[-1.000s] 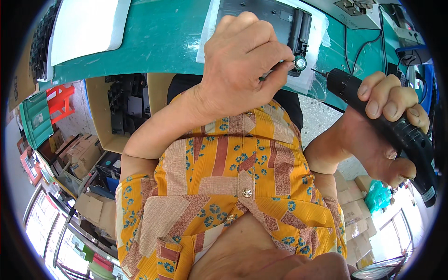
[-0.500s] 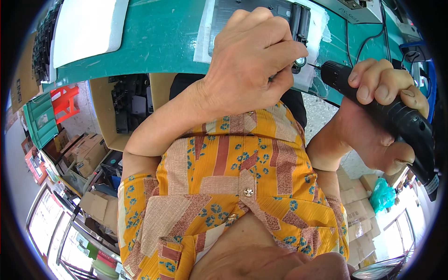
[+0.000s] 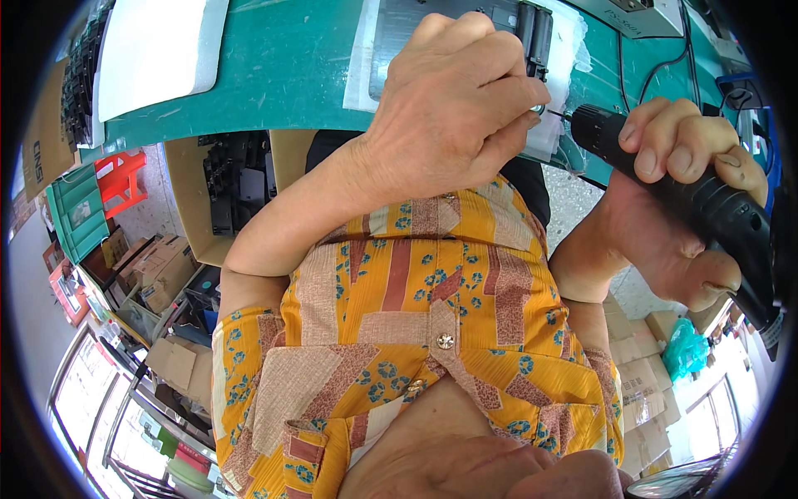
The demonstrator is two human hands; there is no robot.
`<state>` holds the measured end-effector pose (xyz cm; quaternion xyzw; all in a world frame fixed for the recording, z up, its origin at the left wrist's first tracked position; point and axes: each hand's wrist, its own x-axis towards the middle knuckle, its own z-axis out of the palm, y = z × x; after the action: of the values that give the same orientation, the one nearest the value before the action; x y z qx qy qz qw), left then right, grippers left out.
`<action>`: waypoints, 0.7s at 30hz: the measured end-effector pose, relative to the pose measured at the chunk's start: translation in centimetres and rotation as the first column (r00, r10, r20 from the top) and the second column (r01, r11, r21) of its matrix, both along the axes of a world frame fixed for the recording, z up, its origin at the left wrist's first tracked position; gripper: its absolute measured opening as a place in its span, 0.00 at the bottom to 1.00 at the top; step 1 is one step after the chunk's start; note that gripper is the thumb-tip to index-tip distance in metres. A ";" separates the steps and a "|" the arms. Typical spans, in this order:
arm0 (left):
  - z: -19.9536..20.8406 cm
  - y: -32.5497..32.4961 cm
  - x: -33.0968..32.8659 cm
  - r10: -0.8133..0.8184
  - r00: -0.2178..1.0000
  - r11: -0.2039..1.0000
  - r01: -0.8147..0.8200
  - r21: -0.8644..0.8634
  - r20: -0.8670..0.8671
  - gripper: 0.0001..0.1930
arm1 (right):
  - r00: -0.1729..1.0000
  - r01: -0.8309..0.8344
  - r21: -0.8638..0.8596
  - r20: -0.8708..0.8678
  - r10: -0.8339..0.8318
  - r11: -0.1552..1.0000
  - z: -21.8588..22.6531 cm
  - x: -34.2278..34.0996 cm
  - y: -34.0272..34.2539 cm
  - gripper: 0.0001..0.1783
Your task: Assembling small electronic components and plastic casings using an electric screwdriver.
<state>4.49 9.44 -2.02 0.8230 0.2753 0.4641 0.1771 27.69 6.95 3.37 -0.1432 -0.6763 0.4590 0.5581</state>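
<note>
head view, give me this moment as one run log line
left hand: pinching small black part on green bench | right hand: gripping black electric screwdriver | bit tip: at left fingers

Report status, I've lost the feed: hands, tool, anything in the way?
Left hand pinching grey metal part. Right hand gripping black electric screwdriver, tip at part. Nothing seen blocking.

The left hand [image 3: 457, 96] is resting on the bench top [image 3: 283, 58], its fingertips lying against a small part [image 3: 536, 33] at the bench's near edge. Just to its right, the right hand [image 3: 673, 216] is gripping an electric screwdriver [image 3: 706, 204], whose tip is pointing left, meeting the left hand's fingertips. Well left of the left hand, a flat pad [image 3: 158, 41] is lying on the bench. Below the bench, left of the forearm, an open carton [image 3: 224, 179] is standing.
</note>
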 end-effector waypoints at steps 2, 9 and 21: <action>0.9 0.0 -0.3 0.031 0.999 0.999 -0.032 0.018 0.031 0.10 | 1.000 -0.006 -0.002 -0.012 0.006 1.000 0.0 0.0 0.0 0.40; 3.8 0.0 -0.9 -0.012 0.980 0.992 -0.013 -0.127 -0.199 0.12 | 1.000 0.017 -0.002 -0.022 -0.017 1.000 -0.1 0.0 -0.1 0.39; 3.4 0.6 -0.7 -0.082 0.971 0.992 0.058 -0.112 -0.224 0.12 | 0.996 0.083 0.029 -0.014 -0.083 0.996 0.1 -0.9 -0.3 0.38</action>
<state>3.78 10.06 1.39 0.8696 0.2885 0.3451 0.2037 26.78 6.67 3.46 -0.1600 -0.6730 0.4263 0.5829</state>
